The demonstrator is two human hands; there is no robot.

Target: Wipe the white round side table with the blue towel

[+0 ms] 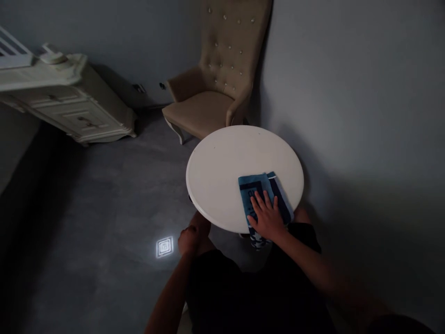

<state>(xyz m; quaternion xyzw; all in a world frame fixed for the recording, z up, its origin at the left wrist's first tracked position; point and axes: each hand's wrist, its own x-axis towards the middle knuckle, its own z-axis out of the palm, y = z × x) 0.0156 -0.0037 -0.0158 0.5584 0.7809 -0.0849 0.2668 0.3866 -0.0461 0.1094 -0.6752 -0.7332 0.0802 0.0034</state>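
Observation:
A folded blue towel point(248, 185) with teal, navy and white patterning lies near the front right of a round white table point(222, 167). Its lower corner hangs over the table's front edge. My right hand point(267, 218) lies flat on the towel with the fingers spread, pressing it without gripping. My left hand point(188, 241) rests by my left knee, below the table's edge and apart from the towel. Its fingers look curled in, and I see nothing in them, though the light is dim.
Behind the table stands a tan tufted armchair point(205, 109), close to the grey wall. At the left is a pale carved cabinet point(100, 102) with items on top. A bright square light pattern point(164, 247) falls on the grey floor. My legs are under the table's front edge.

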